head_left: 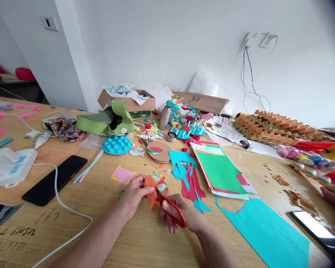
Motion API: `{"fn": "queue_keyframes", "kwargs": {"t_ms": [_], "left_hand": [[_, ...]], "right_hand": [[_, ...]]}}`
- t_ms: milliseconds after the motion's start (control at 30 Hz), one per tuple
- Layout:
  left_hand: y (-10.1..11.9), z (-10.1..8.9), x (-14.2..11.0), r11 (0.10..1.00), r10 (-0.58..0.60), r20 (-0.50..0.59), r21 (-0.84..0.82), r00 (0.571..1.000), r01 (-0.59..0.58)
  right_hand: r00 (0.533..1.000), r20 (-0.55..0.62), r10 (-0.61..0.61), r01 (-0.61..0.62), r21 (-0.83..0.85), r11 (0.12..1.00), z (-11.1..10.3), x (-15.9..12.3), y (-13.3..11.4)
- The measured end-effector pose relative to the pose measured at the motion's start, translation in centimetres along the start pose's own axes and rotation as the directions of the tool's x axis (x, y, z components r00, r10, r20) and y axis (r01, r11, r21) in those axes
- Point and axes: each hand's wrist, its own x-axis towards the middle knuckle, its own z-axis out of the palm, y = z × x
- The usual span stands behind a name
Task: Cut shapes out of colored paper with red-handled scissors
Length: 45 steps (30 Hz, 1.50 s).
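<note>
Open wooden tabletop beneath the hands, teal and red paper strips just right; white cable left

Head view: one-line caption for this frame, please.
Left hand holds orange paper as right hand cuts it with red-handled scissors at a wooden table.

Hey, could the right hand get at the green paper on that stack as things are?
Probably yes. The right hand holds red-handled scissors, but the green paper lies close by, with only flat red and teal paper strips between them, nothing tall blocking the way.
</note>
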Motion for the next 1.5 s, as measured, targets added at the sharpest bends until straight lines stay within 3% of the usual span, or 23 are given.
{"fn": "queue_keyframes", "kwargs": {"t_ms": [1500], "left_hand": [[0.18, 0.15, -0.23, 1.0, -0.007, 0.002, -0.007, 1.0, 0.007]], "right_hand": [[1.0, -0.009, -0.003, 0.003, -0.008, 1.0, -0.02, 0.0, 0.25]]}}
